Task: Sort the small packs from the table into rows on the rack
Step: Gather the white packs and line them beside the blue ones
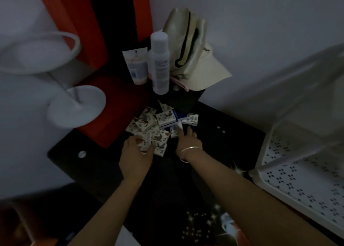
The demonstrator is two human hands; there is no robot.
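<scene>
Head view looks down in dim light on a loose heap of small packs (149, 121) lying on the dark glossy surface (214, 137), some overlapping and turned every which way, just in front of a white bottle (159, 63), a tube (136, 65) and a pale cap (193, 59). The left hand (136, 149) sits at the near edge of the heap with its grip narrow, fingers curled round what looks like one or two packs, though blur hides how many. The right hand (189, 139), a bangle (189, 150) at the wrist, reaches in with straight fingers touching a single pack (176, 131) on the heap's right side and holds nothing. The white perforated rack (301, 175) stands to the right, and the shelf area that shows carries no packs, so the sorting seems barely begun. The step in hand is gathering, and it would go best by squaring a few packs face-up in the left hand while the right slides loose ones free one at a time — pulling from the edge, not the middle, so the heap does not scatter toward the bottle. Carrying a small even stack across should make straight rows easier to lay.
</scene>
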